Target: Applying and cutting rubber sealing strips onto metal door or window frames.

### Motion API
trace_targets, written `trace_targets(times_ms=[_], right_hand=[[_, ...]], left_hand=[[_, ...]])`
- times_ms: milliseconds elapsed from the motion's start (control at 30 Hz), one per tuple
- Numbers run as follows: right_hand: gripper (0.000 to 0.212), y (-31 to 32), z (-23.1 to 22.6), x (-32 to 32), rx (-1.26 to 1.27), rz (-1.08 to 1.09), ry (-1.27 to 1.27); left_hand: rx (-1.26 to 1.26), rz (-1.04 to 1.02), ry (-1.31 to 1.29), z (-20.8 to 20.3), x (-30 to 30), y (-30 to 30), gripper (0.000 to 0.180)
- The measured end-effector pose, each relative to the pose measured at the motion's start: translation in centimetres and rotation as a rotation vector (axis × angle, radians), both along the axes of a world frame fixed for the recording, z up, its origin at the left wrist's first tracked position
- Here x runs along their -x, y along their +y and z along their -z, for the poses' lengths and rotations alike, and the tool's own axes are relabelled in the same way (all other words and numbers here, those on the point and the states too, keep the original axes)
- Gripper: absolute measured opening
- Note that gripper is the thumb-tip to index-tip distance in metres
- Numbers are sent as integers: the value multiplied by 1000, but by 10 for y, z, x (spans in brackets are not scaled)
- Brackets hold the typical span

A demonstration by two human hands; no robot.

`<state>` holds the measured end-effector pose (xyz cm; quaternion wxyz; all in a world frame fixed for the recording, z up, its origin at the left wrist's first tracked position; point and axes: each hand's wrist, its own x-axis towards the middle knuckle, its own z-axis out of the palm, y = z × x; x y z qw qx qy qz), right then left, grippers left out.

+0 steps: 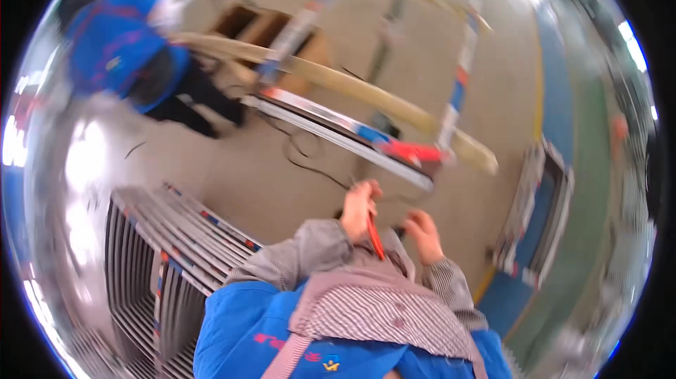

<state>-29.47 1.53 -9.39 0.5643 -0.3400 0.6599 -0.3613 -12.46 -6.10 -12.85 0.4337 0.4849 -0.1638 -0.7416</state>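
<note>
Meanwhile, a red-handled tool (376,239) is gripped in the left hand (358,210), near a metal frame (343,142); the right hand (424,236) is half curled (whether anything is pinched cannot be told). A stumble could be caused by the loose cable (315,170).

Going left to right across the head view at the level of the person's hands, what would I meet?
Stacked frames → left hand holding a red-handled tool → right hand → separate frame → green floor strip.
</note>
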Motion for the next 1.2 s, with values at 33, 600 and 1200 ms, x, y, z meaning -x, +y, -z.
trace_targets(times_ms=[33, 600, 1200], right_hand=[[31, 10, 11, -6, 91, -114, -158], [43, 50, -3, -4, -359, 559, -674], [57, -5, -12, -22, -370, 821, -1037]], left_hand=[[-108, -22, 67, -5, 12, -3, 24], [815, 700, -512, 95, 113, -6, 32], [196, 614, -250, 82, 129, 11, 19]])
